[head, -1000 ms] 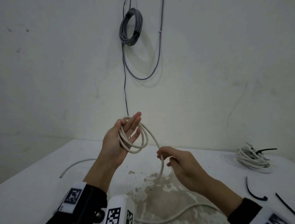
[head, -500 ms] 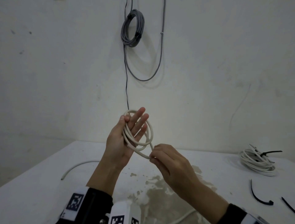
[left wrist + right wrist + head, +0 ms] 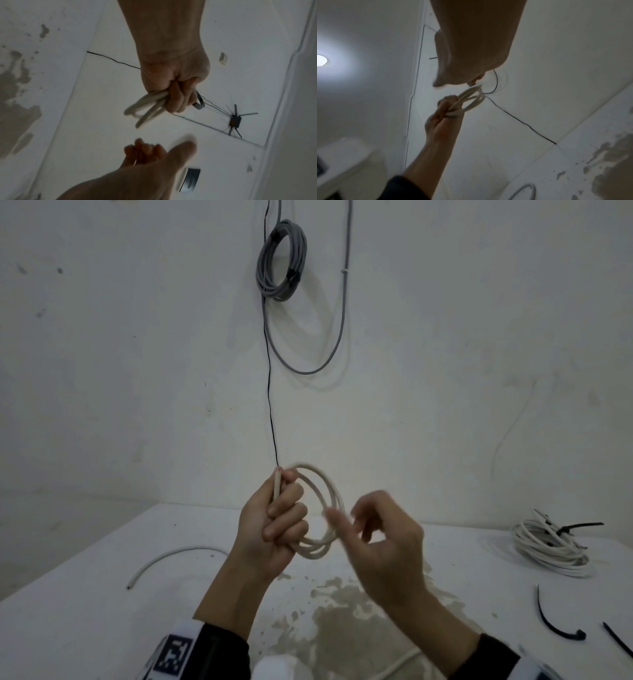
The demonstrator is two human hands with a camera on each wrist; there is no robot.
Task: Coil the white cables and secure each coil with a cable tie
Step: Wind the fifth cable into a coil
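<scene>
- Gripping the white coil (image 3: 317, 517) in our left hand (image 3: 274, 529), we have the fingers curled tight round the bundled strands, the loops standing upright above the table (image 3: 85, 594).
- The ring's open face looks toward us, and its free side bulges out at 3 o'clock from the left fist, right where our right hand (image 3: 380, 546) sits.
- That right hand is blurred with motion; its fingers look loosely curled just beside the loops, and we cannot tell whether they pinch any strand.
- The slack tail (image 3: 397, 666) runs off at 6 o'clock, low on the table under the right forearm, so the right hand is the nearer one to gather it.
- Compared with half a second ago, our left fingers have gone from splayed straight through the loops to clamped shut on them.
- The right hand, which was pinching the cable at the coil's lower edge, has lifted and rolled to 3 o'clock of the ring.
- We reckon another wrap or two is wanted before tying.
- At 3 o'clock on the table lies a finished coil (image 3: 548, 549) with its black tie on, and loose black cable ties (image 3: 551, 625) wait at 4 o'clock.
- A short white cable offcut (image 3: 171, 556) curves at 9 o'clock, well apart from both hands.
</scene>
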